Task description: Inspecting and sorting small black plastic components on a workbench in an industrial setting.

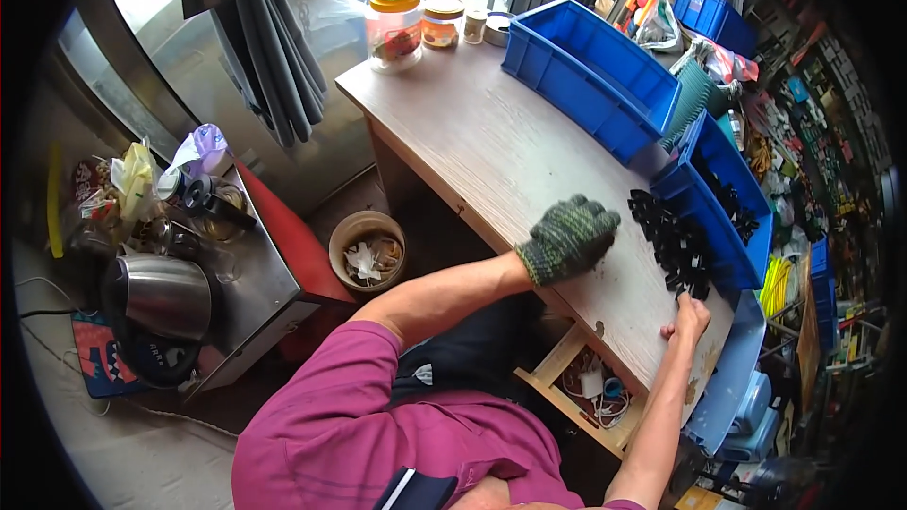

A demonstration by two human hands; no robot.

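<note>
On a pale wood-grain worktop [444, 137], small black pieces [669, 238] lie heaped beside a blue plastic bin [729, 253]; the left hand [570, 238], in a green-and-black knit glove [556, 255], curls closed nearby; the bare right hand [689, 320] is at the heap's edge, its grip unclear

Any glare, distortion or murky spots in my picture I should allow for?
Head view: daylight washes out the background behind the yellow-lidded jar; fisheye bends the desk edges, with a black rim all round; the black parts merge into one dark pile; far-right shelving looks soft; gloved left hand and bare right hand show fairly clearly.
</note>
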